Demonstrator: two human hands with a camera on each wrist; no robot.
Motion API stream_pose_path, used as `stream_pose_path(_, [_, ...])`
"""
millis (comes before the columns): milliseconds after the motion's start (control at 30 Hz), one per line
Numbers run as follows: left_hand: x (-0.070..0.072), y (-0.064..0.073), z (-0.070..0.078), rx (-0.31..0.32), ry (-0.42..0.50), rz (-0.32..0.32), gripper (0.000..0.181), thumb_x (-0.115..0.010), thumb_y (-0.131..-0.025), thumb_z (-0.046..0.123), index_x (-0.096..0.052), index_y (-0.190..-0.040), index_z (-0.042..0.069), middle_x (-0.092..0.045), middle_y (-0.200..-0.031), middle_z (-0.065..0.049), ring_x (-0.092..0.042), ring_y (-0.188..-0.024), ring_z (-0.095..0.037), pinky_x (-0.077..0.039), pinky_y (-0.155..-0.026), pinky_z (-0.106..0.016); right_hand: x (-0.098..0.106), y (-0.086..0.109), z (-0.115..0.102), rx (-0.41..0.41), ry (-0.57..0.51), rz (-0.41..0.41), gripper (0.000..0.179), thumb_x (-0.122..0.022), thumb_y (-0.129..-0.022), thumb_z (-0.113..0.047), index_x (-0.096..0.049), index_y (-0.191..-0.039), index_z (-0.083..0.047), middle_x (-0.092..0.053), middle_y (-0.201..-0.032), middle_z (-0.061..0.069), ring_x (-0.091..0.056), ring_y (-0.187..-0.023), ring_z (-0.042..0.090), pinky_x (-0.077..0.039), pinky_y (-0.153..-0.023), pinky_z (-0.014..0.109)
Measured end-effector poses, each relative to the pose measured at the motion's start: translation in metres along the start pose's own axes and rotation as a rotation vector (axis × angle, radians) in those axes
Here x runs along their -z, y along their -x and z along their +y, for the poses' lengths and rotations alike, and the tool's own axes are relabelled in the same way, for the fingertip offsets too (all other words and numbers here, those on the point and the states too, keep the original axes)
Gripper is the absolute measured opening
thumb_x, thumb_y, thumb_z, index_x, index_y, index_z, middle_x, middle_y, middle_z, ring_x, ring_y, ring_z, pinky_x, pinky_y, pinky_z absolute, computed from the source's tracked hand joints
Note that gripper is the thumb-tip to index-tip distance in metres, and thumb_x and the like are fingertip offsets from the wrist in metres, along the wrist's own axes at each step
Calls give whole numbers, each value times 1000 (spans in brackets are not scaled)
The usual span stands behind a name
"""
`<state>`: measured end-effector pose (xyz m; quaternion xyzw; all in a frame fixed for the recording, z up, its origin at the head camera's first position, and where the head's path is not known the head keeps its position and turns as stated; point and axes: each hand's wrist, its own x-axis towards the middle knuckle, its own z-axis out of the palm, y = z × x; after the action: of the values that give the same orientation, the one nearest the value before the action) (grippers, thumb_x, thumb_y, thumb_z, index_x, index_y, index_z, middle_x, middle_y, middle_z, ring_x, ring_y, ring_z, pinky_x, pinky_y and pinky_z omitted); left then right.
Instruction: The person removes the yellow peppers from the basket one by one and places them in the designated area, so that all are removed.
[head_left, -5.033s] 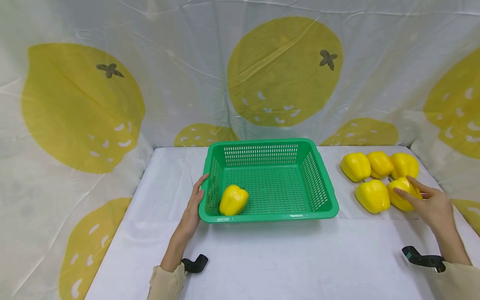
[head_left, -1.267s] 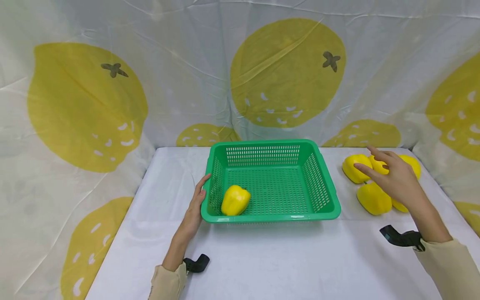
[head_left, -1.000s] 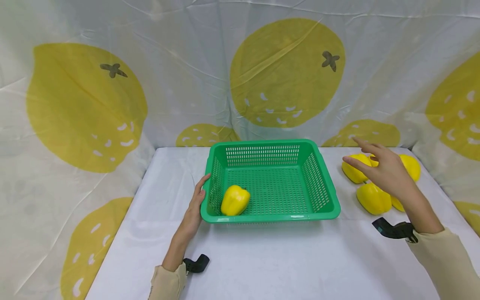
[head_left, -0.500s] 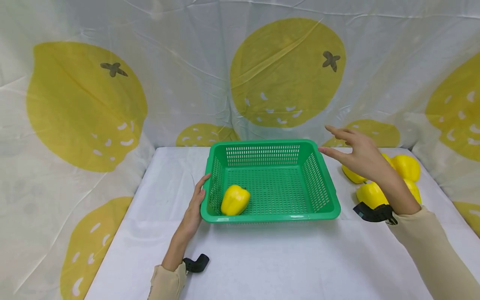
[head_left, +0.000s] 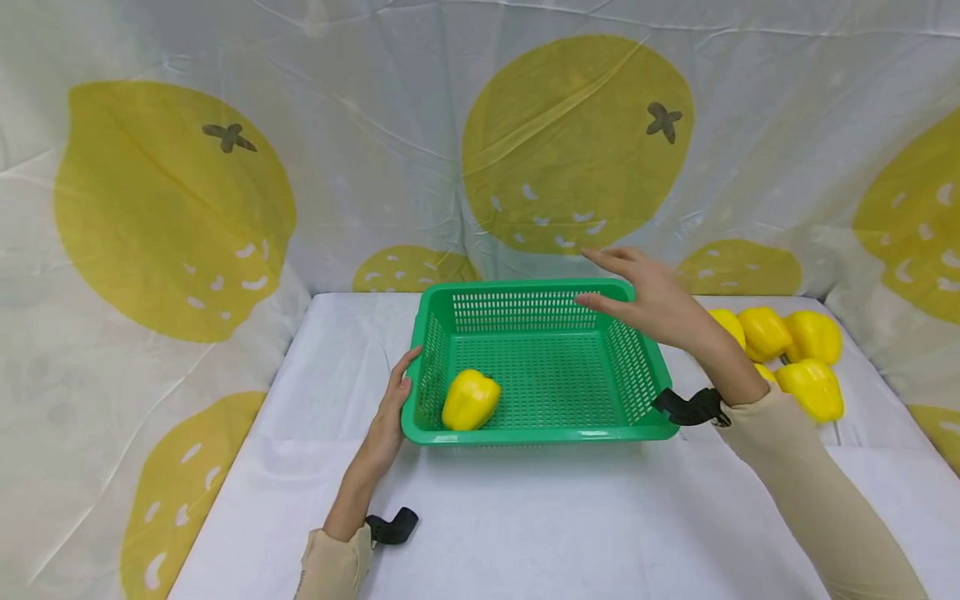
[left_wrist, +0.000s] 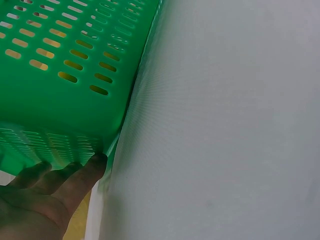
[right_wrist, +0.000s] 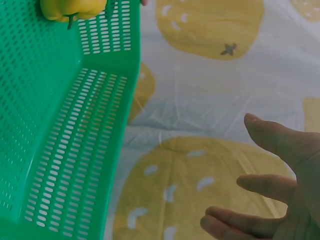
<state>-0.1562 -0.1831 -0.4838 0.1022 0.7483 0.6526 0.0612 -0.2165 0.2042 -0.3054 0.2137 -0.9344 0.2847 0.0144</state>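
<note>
A green rectangular plastic basket [head_left: 540, 434] with slotted walls sits mid-table, one yellow bell pepper [head_left: 470, 401] in its front left corner. My left hand [head_left: 386, 421] rests against the basket's left end; in the left wrist view, its extended fingers [left_wrist: 80, 182] touch the outer wall. Over the basket's back right corner hovers my right hand [head_left: 652, 300], holding nothing. Its thumb and fingers are spread apart in the right wrist view. Several more yellow bell peppers [head_left: 810, 390] lie grouped on the table's right side, some partly hidden behind my right forearm.
White cloth covers the table [head_left: 525, 517]. A lemon-print curtain [head_left: 375, 150] hangs close behind the basket and along both sides. Each wrist wears a black camera mount [head_left: 393, 527], the right one overlapping the basket's front right corner in the head view.
Five seconds ago my right hand was on the front right pepper of the group. It has since moved left, empty, to over the basket. My left hand and the peppers have stayed put.
</note>
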Motion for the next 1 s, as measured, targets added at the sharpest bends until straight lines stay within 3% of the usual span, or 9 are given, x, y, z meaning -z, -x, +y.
stream_pose_path(333, [0,0,0,-3,17,-1,49,-19,-114,45,-21,-162,41,-9,-173,5,-15,-156,-27,-9,-125,-62,-26,-31,-18,94,21,-51,72,-73,-97,-39,-42,-160,-20,-47,-157,17,-47,-141,40,-41,-111,62])
stream_pose_path(733, [-1,0,1,5,25,-2,49,-20,-113,46,-21,-162,41,-9,-174,4,-15,-156,-27,-9,-125,-62,-66,-62,-15,170,-17,-146,71,-72,-98,-36,-43,-158,-9,-50,-153,21,-49,-139,40,-43,-112,57])
stream_pose_path(1000, [-1,0,0,-4,13,0,49,-19,-113,47,-21,-162,41,-9,-173,4,-16,-155,-27,-9,-125,-61,-86,-72,-17,163,-25,-203,69,-71,-99,-37,-44,-157,-9,-49,-153,20,-46,-142,39,-41,-115,56])
